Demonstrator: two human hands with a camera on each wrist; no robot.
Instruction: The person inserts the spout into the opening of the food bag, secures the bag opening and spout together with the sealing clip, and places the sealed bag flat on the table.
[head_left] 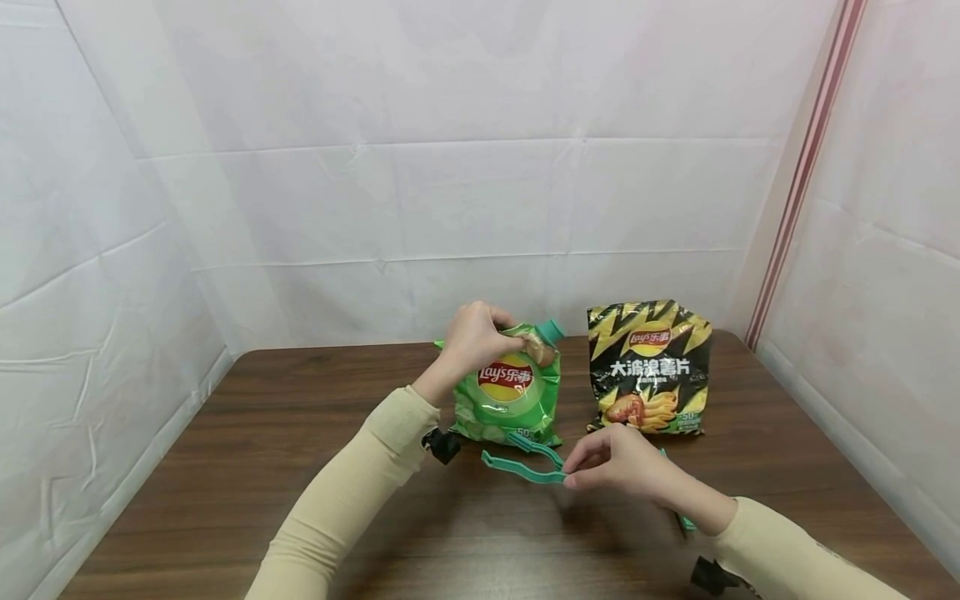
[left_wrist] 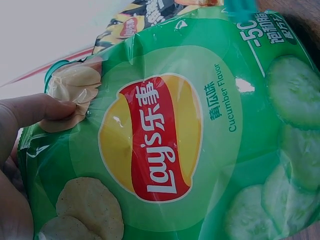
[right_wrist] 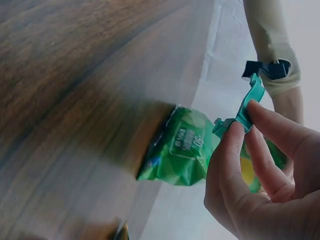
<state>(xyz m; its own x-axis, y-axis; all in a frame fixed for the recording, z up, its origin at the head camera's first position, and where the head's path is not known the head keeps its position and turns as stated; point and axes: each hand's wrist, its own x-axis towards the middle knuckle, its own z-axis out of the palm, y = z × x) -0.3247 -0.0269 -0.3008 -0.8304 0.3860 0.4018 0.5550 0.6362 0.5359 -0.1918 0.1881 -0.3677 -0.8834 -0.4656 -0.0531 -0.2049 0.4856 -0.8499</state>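
Pale, creased sheeting (head_left: 465, 200) hangs behind and to both sides of a dark wood-grained bench (head_left: 300, 442), with a red-striped band (head_left: 798, 192) running up the far right corner. Toward the back of the bench, a green Lay's bag (head_left: 506, 404) of cucumber flavour stands upright, its base on the wood. The left hand (head_left: 480, 340) pinches its top edge, thumb across the front. At the bag's upper right corner sits a teal piece (head_left: 551, 332), too little of it showing to identify. The right hand (head_left: 622, 462) holds a teal clip (head_left: 525, 473) between thumb and fingertips, its two arms spread apart in front of the green bag's base; whether they touch it cannot be told. Just to the right of that bag, well within the bench, stands a black-and-yellow Lay's bag (head_left: 649, 367). Another green strip (head_left: 686, 523) lies partly hidden behind the right forearm.
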